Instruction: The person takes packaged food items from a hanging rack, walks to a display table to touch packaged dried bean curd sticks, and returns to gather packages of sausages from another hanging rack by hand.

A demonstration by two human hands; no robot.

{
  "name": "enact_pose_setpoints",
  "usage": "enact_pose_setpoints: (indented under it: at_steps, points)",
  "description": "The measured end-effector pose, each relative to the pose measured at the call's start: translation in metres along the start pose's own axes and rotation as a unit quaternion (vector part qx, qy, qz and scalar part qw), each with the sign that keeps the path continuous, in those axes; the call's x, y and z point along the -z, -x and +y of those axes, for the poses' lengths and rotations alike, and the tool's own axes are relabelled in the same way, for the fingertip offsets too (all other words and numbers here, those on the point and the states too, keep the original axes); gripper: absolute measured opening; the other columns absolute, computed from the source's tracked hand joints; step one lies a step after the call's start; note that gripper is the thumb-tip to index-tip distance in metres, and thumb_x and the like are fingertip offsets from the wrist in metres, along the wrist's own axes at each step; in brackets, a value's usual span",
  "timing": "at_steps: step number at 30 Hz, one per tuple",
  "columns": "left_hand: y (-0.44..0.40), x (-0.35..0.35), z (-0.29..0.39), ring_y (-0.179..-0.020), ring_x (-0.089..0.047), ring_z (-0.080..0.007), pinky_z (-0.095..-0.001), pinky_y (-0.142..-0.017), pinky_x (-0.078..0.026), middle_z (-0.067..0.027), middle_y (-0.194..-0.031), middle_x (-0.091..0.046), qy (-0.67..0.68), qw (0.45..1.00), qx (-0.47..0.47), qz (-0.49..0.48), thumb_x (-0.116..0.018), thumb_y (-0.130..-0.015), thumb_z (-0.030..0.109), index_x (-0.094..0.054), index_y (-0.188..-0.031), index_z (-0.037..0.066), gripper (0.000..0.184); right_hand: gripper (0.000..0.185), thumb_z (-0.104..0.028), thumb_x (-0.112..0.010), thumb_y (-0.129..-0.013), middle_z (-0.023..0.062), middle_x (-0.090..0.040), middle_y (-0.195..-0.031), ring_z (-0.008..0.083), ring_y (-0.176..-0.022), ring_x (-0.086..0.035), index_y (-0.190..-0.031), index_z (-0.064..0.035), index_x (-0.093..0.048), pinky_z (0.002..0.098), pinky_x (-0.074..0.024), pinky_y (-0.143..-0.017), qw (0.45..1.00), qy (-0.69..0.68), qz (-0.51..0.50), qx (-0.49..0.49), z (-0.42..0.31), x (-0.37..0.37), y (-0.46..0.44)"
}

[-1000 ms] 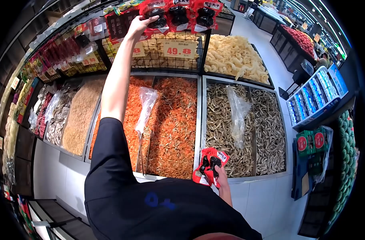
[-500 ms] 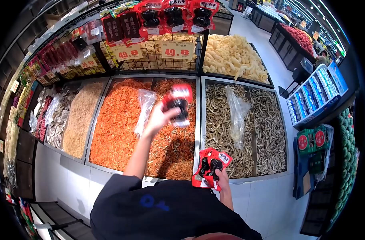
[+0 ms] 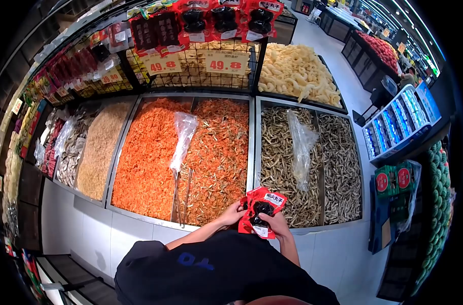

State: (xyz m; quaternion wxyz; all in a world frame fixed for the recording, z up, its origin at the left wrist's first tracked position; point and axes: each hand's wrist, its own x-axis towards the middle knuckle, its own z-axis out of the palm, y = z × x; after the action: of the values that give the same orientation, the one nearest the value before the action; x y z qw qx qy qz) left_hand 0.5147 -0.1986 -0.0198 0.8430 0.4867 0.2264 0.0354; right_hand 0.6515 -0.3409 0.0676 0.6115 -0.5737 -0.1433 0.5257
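Red packets with dark contents (image 3: 262,208) are held together in front of my chest, over the front edge of the bins. My right hand (image 3: 276,223) grips them from the right, thumb across the front. At their left edge, my left hand (image 3: 233,213) has its fingers closed on the packets, partly hidden behind them. Similar red packets (image 3: 225,21) hang in a row on the black wire rack above. Beneath the rack lie bins of orange dried shrimp (image 3: 145,152) and small dried fish (image 3: 339,168).
Plastic-wrapped tongs (image 3: 183,140) lie on the shrimp, and a plastic bag (image 3: 302,147) lies on the fish. Pale curled snacks (image 3: 297,71) fill a bin behind. A blue-and-white display (image 3: 399,121) and green boxes (image 3: 394,179) stand at the right. Price signs (image 3: 227,62) hang on the rack.
My left hand has come down from the hanging packets, carrying a red packet across the shrimp bin, to the packets in my right hand. The two hands are now together.
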Motion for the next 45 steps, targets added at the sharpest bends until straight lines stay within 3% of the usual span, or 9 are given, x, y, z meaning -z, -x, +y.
enact_pose_setpoints:
  at_steps: [7,9,17,19,27,30,32,41,45]
  points:
    - [-0.012,0.027,-0.047,-0.094,-0.057,-0.0080,-0.0242,-0.081,-0.047,-0.0006,-0.100,-0.062,0.004,1.000,0.008,-0.017,-0.054,-0.093,0.006,-0.049,-0.123,0.004,0.030,0.040,-0.010,-0.067,-0.083,0.0065,-0.062,-0.106,0.0172,-0.095,-0.062,-0.118,0.0011,-0.054,0.0314,-0.0514,-0.084,0.995,-0.080,-0.008,-0.054,0.048,0.030,-0.012]
    - [0.002,0.016,-0.009,-0.094,-0.056,-0.0082,-0.0237,-0.082,-0.047,-0.0001,-0.100,-0.062,-0.004,0.997,0.033,-0.075,-0.054,-0.093,0.008,-0.050,-0.121,0.004,0.029,0.044,-0.014,-0.070,-0.081,0.0081,-0.063,-0.104,0.0205,-0.092,-0.064,-0.119,0.0025,-0.053,0.0341,-0.0532,-0.082,0.959,-0.213,-0.054,-0.181,0.090,0.062,-0.021]
    - [-0.002,0.025,0.073,-0.095,-0.057,-0.0141,-0.0333,-0.080,-0.055,-0.0069,-0.101,-0.059,-0.257,0.924,0.190,-0.210,-0.059,-0.093,0.031,-0.052,-0.125,0.004,0.042,0.056,-0.038,-0.074,-0.077,0.0101,-0.066,-0.096,0.0216,-0.082,-0.065,-0.113,0.0001,-0.056,0.0329,-0.0547,-0.074,0.938,-0.326,-0.074,-0.092,0.109,0.059,-0.008]
    - [-0.031,0.066,0.060,-0.100,-0.059,-0.0201,-0.0348,-0.080,-0.055,-0.0143,-0.119,-0.058,-0.320,0.916,0.033,-0.238,-0.057,-0.093,0.036,-0.027,-0.146,0.006,0.068,0.057,-0.040,-0.074,-0.076,0.0099,-0.066,-0.096,0.0213,-0.082,-0.065,-0.113,-0.0002,-0.056,0.0326,-0.0546,-0.074,0.938,-0.337,-0.038,-0.074,0.116,0.063,-0.008]
    - [-0.077,0.125,0.337,-0.082,-0.060,-0.0164,-0.0305,-0.076,-0.052,-0.0129,-0.123,-0.057,-0.387,0.858,-0.212,0.261,-0.061,-0.089,0.022,-0.049,-0.128,0.001,0.046,0.059,-0.047,-0.071,-0.076,0.0076,-0.066,-0.093,0.0194,-0.081,-0.065,-0.111,-0.0024,-0.057,0.0295,-0.0538,-0.072,0.938,-0.342,-0.009,-0.053,0.138,0.097,-0.001]
    - [-0.102,0.164,0.439,-0.113,-0.053,-0.0269,-0.0361,-0.097,-0.042,-0.0171,-0.123,-0.054,-0.369,0.687,-0.485,0.396,-0.065,-0.086,0.027,-0.049,-0.125,0.001,0.050,0.057,-0.047,-0.071,-0.077,0.0072,-0.066,-0.092,0.0194,-0.079,-0.065,-0.110,-0.0028,-0.058,0.0295,-0.0536,-0.071,0.948,-0.315,0.027,-0.036,0.119,0.087,0.006]
    - [-0.099,0.157,0.493,-0.118,-0.049,-0.0295,-0.0397,-0.097,-0.041,-0.0189,-0.129,-0.048,-0.403,0.612,-0.487,0.475,-0.068,-0.083,0.037,-0.044,-0.130,0.003,0.063,0.058,-0.048,-0.071,-0.076,0.0071,-0.066,-0.092,0.0197,-0.078,-0.065,-0.110,-0.0027,-0.058,0.0300,-0.0534,-0.071,0.942,-0.331,0.048,-0.034,0.117,0.088,0.008]
    - [-0.118,0.153,0.553,-0.077,-0.064,-0.0179,-0.0330,-0.073,-0.051,-0.0100,-0.087,-0.066,-0.348,0.703,-0.449,0.428,-0.078,-0.072,0.049,-0.057,-0.104,-0.002,0.063,0.057,-0.047,-0.071,-0.077,0.0075,-0.067,-0.092,0.0196,-0.077,-0.065,-0.109,-0.0019,-0.058,0.0300,-0.0534,-0.071,0.941,-0.331,0.061,-0.035,0.128,0.088,0.005]
    - [-0.093,0.136,0.558,-0.054,-0.041,-0.0048,-0.0233,-0.054,-0.035,0.0026,-0.063,-0.048,-0.321,0.814,-0.362,0.322,-0.072,-0.082,0.042,-0.064,-0.096,0.002,0.043,0.057,-0.047,-0.071,-0.077,0.0076,-0.067,-0.092,0.0197,-0.077,-0.065,-0.109,-0.0017,-0.058,0.0300,-0.0535,-0.071,0.941,-0.330,0.057,-0.042,0.125,0.085,0.007]
